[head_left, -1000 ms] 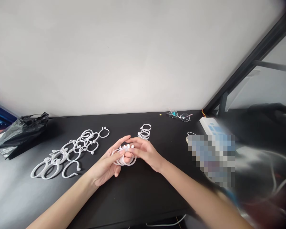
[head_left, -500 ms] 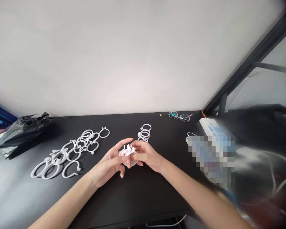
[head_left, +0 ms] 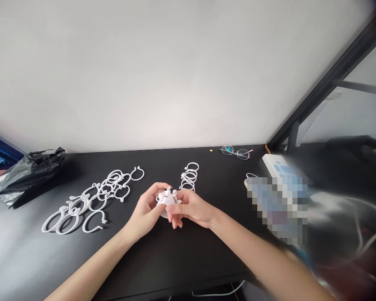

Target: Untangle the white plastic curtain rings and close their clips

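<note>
Several white rings (head_left: 166, 198), bunched together, are held between my two hands above the black table. They look like plastic shower curtain rings with small knobbed ends. My left hand (head_left: 148, 213) wraps round the bunch from the left, its thumb pressed in front. From the right, my right hand (head_left: 191, 209) grips the same bunch with thumb and fingers, its lower fingertips showing under it. The fingers hide part of the bunch. Just behind my right hand lies a column of overlapping white rings (head_left: 189, 175). A looser spread of similar rings (head_left: 102, 192) lies to the left, some gapped.
A black plastic bag (head_left: 31, 173) rests at the far left. Eyeglasses (head_left: 235, 152) lie near the wall at the back. On the right are a white and blue box (head_left: 277, 165), a blurred-out item and pale cables (head_left: 360, 205). The black table's (head_left: 175, 267) front edge is close below.
Both hands have shifted their grip on the bunched rings. My left fingers have curled in closer, and my right fingertips now show lower under the bunch. The rings on the table stay put.
</note>
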The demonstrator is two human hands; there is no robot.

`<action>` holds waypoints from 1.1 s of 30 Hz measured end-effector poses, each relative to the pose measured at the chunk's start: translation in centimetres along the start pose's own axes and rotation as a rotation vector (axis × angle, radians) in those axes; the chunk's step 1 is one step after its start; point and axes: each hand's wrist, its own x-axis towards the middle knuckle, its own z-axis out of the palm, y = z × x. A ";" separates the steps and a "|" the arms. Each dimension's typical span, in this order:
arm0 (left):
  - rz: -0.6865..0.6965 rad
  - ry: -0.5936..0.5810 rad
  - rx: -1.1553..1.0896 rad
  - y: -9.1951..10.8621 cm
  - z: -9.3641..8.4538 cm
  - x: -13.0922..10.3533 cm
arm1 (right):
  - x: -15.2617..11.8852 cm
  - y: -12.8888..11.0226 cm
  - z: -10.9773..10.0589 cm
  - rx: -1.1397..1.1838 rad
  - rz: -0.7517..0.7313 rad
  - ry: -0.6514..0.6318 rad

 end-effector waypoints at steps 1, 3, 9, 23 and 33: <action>0.006 0.032 0.059 -0.2 0.0 0.0 | 0.0 0.1 0.1 0.003 -0.011 -0.009; 0.014 0.059 0.170 -0.5 -0.2 0.2 | -0.1 0.2 0.4 0.005 -0.028 -0.018; -0.041 0.027 0.222 0.1 -0.6 0.9 | -0.6 -0.2 1.0 0.012 -0.066 -0.075; 0.125 -0.072 0.472 -0.3 -0.2 0.3 | 0.2 0.3 0.5 -0.211 -0.008 0.062; 0.015 -0.071 0.240 -0.1 -0.9 0.5 | -0.1 0.3 0.9 -0.090 -0.086 -0.003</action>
